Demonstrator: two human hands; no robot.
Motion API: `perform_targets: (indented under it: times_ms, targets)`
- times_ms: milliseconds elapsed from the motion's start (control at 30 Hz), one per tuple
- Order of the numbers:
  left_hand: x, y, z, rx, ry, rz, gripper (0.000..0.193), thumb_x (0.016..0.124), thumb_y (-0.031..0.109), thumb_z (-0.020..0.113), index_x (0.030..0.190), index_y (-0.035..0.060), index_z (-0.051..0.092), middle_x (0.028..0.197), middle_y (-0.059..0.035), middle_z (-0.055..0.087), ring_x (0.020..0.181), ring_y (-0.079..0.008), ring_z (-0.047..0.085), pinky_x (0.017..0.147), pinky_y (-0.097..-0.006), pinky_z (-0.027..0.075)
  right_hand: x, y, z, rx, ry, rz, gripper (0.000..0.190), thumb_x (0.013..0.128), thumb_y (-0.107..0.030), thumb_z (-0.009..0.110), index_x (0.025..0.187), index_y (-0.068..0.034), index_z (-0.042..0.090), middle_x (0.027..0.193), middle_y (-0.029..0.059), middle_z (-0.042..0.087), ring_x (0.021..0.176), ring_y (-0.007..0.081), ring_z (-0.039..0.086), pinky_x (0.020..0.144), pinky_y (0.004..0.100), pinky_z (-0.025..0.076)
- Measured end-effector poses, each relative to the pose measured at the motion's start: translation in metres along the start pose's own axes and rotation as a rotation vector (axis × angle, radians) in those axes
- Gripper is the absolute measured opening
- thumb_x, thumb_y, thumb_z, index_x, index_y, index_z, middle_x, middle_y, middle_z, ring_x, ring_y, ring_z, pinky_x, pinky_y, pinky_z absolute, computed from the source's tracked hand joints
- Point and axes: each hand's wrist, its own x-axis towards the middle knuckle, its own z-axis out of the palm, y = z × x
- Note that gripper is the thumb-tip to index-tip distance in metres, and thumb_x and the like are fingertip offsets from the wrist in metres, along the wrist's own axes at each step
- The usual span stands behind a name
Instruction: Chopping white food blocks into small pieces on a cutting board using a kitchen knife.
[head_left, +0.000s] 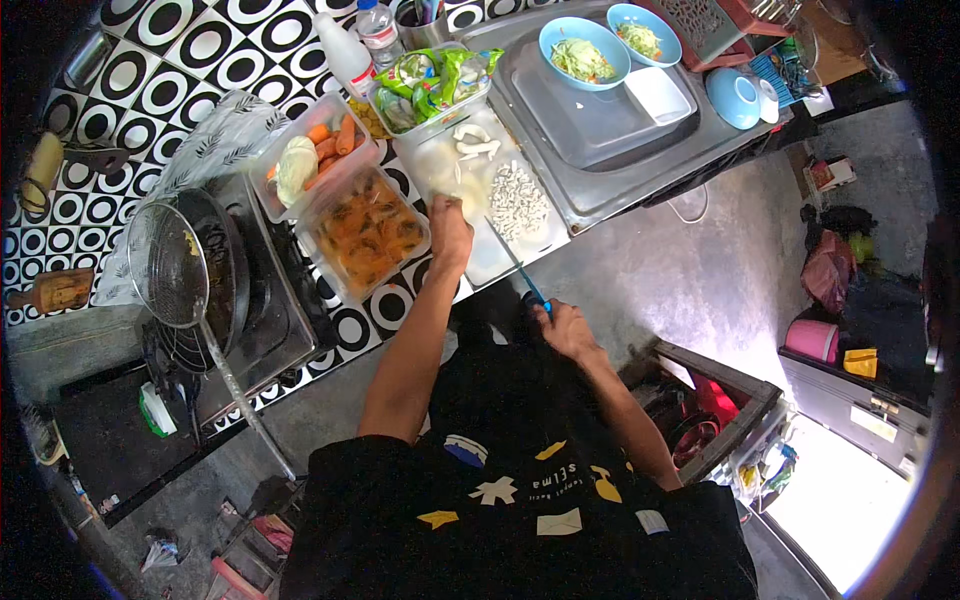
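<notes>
My right hand (566, 326) grips the blue handle of a kitchen knife (525, 276), whose blade reaches over the near edge of a white cutting board (491, 262). My left hand (451, 229) rests at the board's left side, fingers bent; whether something lies under them cannot be told. A heap of small chopped white pieces (519, 202) is on the board, and larger white strips (475, 142) lie farther back. Left of the board, a plastic container (367, 232) holds orange liquid with pieces in it. Behind it, another container (266, 187) holds carrots (345, 135) and a pale green vegetable (296, 169).
Green packets (457, 75) fill a tub behind the board. On the right is a metal sink (592, 214) with blue bowls (585, 37) of shredded vegetable. A long-handled strainer (169, 262) rests over a wok (232, 285) at left. A wooden frame (739, 435) stands behind my right arm.
</notes>
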Motion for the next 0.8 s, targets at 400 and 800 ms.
perform_targets:
  times_ms: [400,800]
  targets:
    - [-0.061,0.001,-0.003,-0.25,0.08,0.024,0.027,0.068,-0.004,0.052,0.093,-0.0027,0.062,0.092,-0.0215,0.056,0.086,-0.0376,0.055,0.076,-0.0414,0.047,0.007,0.009,0.005,0.0,-0.019,-0.079,0.039,0.089,-0.038,0.046,0.099,0.0,0.052,0.08,0.0278,0.06,0.083,0.0478,0.057,0.073,0.0524,0.046]
    - [-0.066,-0.008,0.0,-0.304,0.035,-0.041,0.016,0.072,0.002,0.06,0.086,0.0007,0.067,0.084,-0.0195,0.06,0.076,-0.0361,0.06,0.068,-0.0402,0.049,-0.012,-0.022,-0.003,-0.043,-0.074,0.012,0.038,0.088,-0.039,0.048,0.097,-0.002,0.054,0.089,0.0298,0.059,0.088,0.0479,0.056,0.076,0.0534,0.045]
